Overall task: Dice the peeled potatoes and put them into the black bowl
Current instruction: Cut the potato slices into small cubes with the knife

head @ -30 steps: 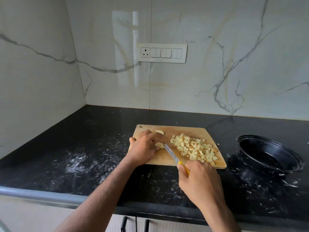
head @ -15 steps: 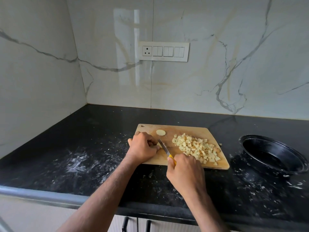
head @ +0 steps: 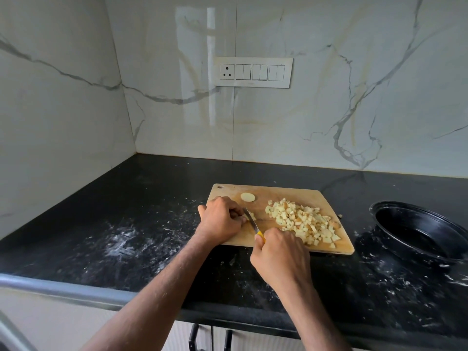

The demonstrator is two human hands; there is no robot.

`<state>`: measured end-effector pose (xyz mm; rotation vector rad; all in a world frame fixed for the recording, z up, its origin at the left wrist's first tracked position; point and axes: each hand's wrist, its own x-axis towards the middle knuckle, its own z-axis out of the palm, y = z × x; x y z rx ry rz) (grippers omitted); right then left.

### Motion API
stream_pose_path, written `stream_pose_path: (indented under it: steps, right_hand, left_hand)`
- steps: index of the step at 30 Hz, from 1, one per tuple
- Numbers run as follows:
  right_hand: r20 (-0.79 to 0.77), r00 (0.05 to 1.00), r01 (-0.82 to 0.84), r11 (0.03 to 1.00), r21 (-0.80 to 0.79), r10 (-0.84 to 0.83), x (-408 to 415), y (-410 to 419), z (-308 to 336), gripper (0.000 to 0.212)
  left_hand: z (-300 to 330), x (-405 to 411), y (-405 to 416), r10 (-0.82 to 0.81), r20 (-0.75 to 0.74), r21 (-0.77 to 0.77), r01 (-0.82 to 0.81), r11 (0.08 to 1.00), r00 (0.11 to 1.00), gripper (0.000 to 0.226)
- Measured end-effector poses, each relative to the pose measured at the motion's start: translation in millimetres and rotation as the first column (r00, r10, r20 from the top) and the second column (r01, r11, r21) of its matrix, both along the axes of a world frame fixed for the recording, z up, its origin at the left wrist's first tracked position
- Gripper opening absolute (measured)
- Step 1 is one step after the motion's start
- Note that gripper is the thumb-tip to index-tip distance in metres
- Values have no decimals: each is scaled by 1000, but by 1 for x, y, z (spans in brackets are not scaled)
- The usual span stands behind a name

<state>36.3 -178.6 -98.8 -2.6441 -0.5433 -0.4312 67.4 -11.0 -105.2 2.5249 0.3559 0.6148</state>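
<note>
A wooden cutting board (head: 298, 196) lies on the black counter. A heap of diced potato (head: 302, 220) covers its right half, and one round potato slice (head: 247, 197) lies near its far left corner. My left hand (head: 221, 220) curls over a small potato piece (head: 251, 216) at the board's left side, mostly hiding it. My right hand (head: 279, 257) grips the yellow handle of a knife (head: 251, 220) whose blade rests against that piece. The black bowl (head: 420, 231) stands to the right of the board with nothing visible inside.
White starchy smears mark the black counter (head: 121, 244) left of the board and around the bowl. Marble walls meet in a corner at the back left, with a switch panel (head: 253, 72) above. Cabinet handles (head: 193, 335) show below the counter's front edge.
My right hand drew the knife leftward from beside the diced heap to the piece under my left hand. The left hand has curled tighter over that piece.
</note>
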Motion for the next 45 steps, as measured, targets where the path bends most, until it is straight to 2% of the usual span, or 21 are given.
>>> stream_pose_path:
  steps: [10,16,22,28,45]
  right_hand:
    - [1,1000,-13,999,-37,13,2,8,5,28]
    - [12,1000,-12,1000,-13,12,-10,-11,-7,31]
    - [60,996,59,997,58,-63,-13,-24,-14,37]
    - [96,995,15,998,57,-21,-7,-12,-11,37]
    - [59,998,4,1000,29,-6,-3,-7,-12,35]
  left_hand:
    - [-1,-1,0,-7,-3,8,7,1000,1000,7]
    - [1,0,2,6,0,-18,-6,1000,1000,11]
    - [1,0,-1,1,-19,-29,-2,1000,1000,13]
    - [5,-4,-1,27,3,-80,-27,996,1000,9]
    - [4,-2,-2,33,-14,-79,-34,996,999,7]
